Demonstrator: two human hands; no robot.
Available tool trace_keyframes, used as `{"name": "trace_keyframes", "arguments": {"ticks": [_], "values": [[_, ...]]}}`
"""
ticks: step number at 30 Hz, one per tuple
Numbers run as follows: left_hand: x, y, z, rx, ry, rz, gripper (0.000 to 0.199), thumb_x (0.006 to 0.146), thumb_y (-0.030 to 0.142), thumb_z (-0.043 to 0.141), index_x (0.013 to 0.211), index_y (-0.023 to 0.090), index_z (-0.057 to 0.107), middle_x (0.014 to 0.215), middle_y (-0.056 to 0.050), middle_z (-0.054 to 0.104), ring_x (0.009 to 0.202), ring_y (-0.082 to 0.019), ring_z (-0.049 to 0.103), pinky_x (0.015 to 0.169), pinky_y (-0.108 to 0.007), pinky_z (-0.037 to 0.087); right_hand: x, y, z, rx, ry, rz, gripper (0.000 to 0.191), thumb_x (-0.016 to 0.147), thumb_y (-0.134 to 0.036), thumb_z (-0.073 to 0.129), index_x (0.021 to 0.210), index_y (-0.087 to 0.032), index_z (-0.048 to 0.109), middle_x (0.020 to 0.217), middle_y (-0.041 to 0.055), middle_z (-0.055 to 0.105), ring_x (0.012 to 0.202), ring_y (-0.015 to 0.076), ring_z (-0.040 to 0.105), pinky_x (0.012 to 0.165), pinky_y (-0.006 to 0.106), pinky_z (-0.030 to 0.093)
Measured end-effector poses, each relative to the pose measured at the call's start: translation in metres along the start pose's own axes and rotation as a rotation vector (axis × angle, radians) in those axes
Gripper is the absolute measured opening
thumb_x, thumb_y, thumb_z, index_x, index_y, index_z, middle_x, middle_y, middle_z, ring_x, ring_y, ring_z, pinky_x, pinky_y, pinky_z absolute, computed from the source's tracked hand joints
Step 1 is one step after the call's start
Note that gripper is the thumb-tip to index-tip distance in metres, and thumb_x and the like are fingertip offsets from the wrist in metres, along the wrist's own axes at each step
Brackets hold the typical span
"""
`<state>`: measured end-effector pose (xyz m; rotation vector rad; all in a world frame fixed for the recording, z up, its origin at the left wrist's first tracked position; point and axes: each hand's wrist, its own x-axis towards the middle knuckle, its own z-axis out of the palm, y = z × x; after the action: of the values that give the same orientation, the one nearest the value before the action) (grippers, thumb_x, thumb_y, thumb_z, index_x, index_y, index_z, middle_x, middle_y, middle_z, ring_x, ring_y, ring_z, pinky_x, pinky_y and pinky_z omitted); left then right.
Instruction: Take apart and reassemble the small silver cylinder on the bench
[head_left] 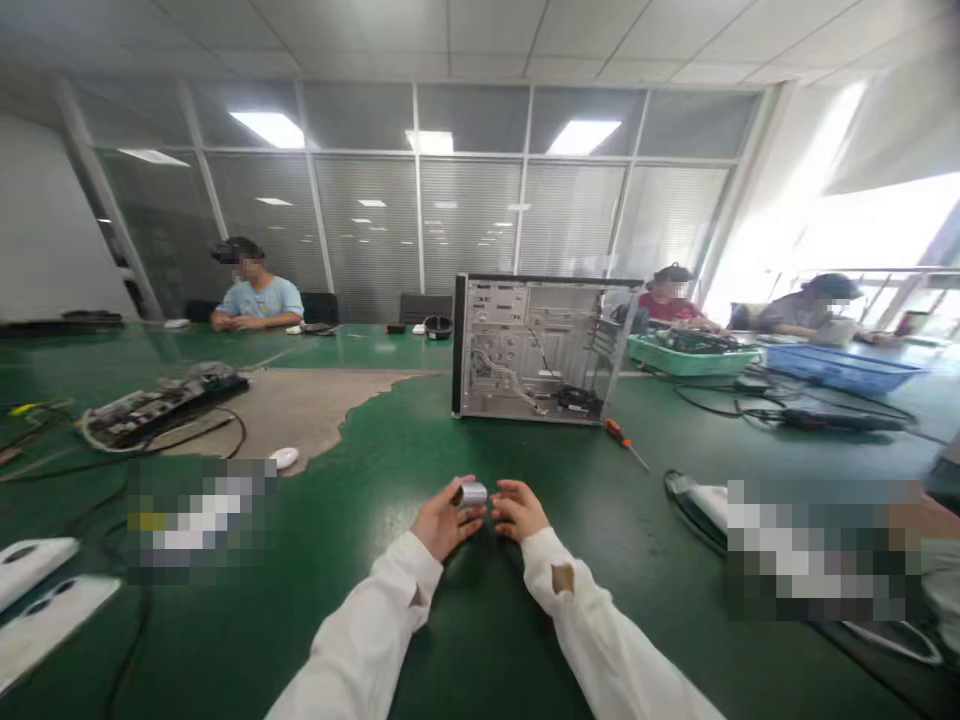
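A small silver cylinder [472, 494] is gripped in my left hand [444, 522], between the thumb and fingers. Its exact kind is too small to make out. Just to its right, my right hand [519, 510] has its fingers curved and apart, facing the cylinder with a narrow gap and holding nothing I can see. Both hands are low over the green tabletop [390, 450]. Beyond them stands an opened computer case [536, 350], its bare metal inside and some cables showing. By the case's lower right corner lies a screwdriver [626, 443] with an orange handle.
At left lie an electronic assembly [165, 405] with cables, a white mouse [285, 458] and white devices [52, 610]. A green basket [694, 360] of parts, a blue basket [840, 368] and black cables [832, 418] are at right. Several people sit around the table.
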<state>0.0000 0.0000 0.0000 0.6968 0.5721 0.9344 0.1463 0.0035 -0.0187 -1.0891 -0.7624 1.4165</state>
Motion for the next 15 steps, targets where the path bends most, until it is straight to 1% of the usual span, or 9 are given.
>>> {"name": "trace_keyframes", "arguments": {"ticks": [3, 6, 8, 11, 13, 15], "values": [[0.000, -0.003, 0.002, 0.069, -0.010, 0.045, 0.043, 0.069, 0.038, 0.054, 0.106, 0.019, 0.042, 0.092, -0.007, 0.054, 0.077, -0.016, 0.055, 0.067, -0.028, 0.043, -0.001, -0.001, 0.000, 0.018, -0.004, 0.033, 0.034, 0.052, -0.021, 0.062, 0.082, -0.019, 0.045, 0.060, -0.0048, 0.055, 0.043, 0.0070, 0.050, 0.037, 0.018, 0.038], [0.003, -0.009, 0.004, 0.239, 0.018, 0.151, 0.046, 0.064, 0.037, 0.059, 0.103, 0.019, 0.043, 0.092, -0.006, 0.052, 0.079, -0.016, 0.054, 0.064, -0.028, 0.043, -0.003, -0.004, 0.000, 0.030, -0.003, 0.052, 0.029, 0.057, -0.026, 0.060, 0.081, -0.020, 0.045, 0.059, -0.0040, 0.055, 0.044, 0.0073, 0.051, 0.038, 0.018, 0.038], [0.005, -0.012, 0.006, 0.418, 0.051, 0.264, 0.047, 0.061, 0.035, 0.062, 0.102, 0.019, 0.044, 0.093, -0.006, 0.051, 0.082, -0.017, 0.052, 0.067, -0.028, 0.043, -0.005, -0.006, 0.000, 0.022, -0.004, 0.060, 0.027, 0.060, -0.031, 0.060, 0.080, -0.020, 0.045, 0.059, -0.0043, 0.054, 0.044, 0.0077, 0.052, 0.039, 0.019, 0.039], [0.004, -0.014, 0.007, 0.745, 0.114, 0.443, 0.052, 0.059, 0.030, 0.064, 0.104, 0.018, 0.042, 0.098, -0.008, 0.049, 0.091, -0.019, 0.049, 0.073, -0.030, 0.042, -0.007, -0.010, 0.001, -0.042, -0.041, 0.084, 0.031, 0.059, -0.036, 0.062, 0.080, -0.020, 0.045, 0.058, -0.0045, 0.053, 0.044, 0.0080, 0.052, 0.039, 0.019, 0.039], [0.002, -0.014, 0.008, 0.947, 0.141, 0.544, 0.058, 0.058, 0.027, 0.064, 0.109, 0.019, 0.038, 0.103, -0.009, 0.046, 0.096, -0.021, 0.047, 0.072, -0.031, 0.043, -0.007, -0.009, 0.000, -0.090, -0.077, 0.091, 0.035, 0.058, -0.036, 0.064, 0.082, -0.020, 0.044, 0.058, -0.0041, 0.054, 0.044, 0.0078, 0.052, 0.040, 0.019, 0.039], [-0.001, -0.012, 0.009, 1.108, 0.132, 0.635, 0.062, 0.057, 0.026, 0.064, 0.112, 0.020, 0.035, 0.107, -0.009, 0.044, 0.097, -0.022, 0.046, 0.070, -0.031, 0.044, -0.007, -0.007, -0.001, -0.115, -0.115, 0.073, 0.040, 0.055, -0.035, 0.066, 0.085, -0.020, 0.043, 0.055, -0.0049, 0.053, 0.042, 0.0073, 0.051, 0.041, 0.020, 0.040]]}}
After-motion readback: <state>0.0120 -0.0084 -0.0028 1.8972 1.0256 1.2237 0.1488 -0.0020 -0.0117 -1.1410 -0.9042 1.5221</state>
